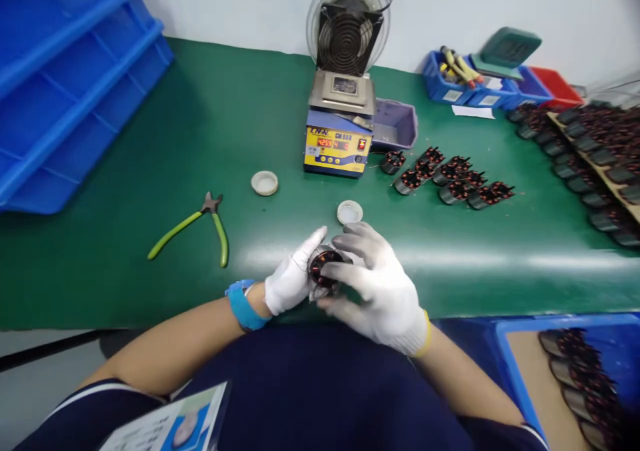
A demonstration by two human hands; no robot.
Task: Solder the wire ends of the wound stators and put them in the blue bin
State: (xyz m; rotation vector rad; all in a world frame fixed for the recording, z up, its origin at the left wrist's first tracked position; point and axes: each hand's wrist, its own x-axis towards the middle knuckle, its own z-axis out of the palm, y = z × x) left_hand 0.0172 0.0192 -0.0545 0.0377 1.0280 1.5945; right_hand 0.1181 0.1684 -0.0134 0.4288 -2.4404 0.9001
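Close to the middle of the near edge of the green tabletop [235, 117], the person's gloved left hand [289, 285] cups a copper-wound ring [321, 264], its thumb along the far side. The gloved right hand [385, 287] reaches over from the other side, fingers spread and curved around the ring, the index finger across its top; whether those fingertips pinch anything cannot be told. A shallow dish [349, 213] sits just beyond the right hand, and a second dish [265, 183] lies farther toward the left edge. Green-handled cutters [212, 205] rest left of the hands, handles apart. Near the far edge stands a unit with a red display [337, 145], beside a purple bin [406, 125]. More wound rings [455, 187] stand in a cluster toward the right edge
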